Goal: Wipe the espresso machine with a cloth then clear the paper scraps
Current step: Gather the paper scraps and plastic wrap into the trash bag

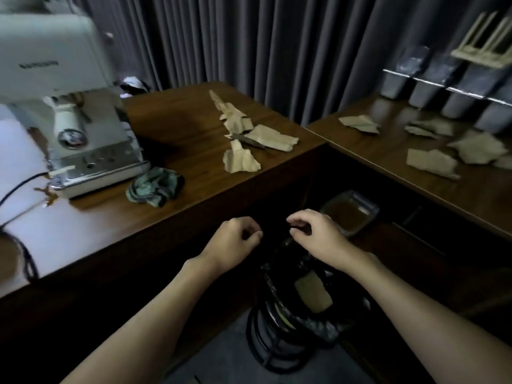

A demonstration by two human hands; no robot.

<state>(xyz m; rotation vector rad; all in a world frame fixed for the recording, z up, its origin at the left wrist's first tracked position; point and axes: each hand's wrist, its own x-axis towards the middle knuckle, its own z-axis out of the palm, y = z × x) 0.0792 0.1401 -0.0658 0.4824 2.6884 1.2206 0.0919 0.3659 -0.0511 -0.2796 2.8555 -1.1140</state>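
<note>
The hands hung side by side over the wire bin (259,336), left hand (235,239) and right hand (315,234) alike loosely curled with nothing to be seen in either, and one paper scrap (313,293) lay inside it. With the cloth (153,187) lying crumpled on the desk (180,120) just beside the espresso machine (55,79), I took the wiping for done and the clearing for the step in hand. Next, I judged, came a reach up to the torn scraps (249,134) mid-desk, then the scatter (432,159) on the right-hand desk (388,151).
</note>
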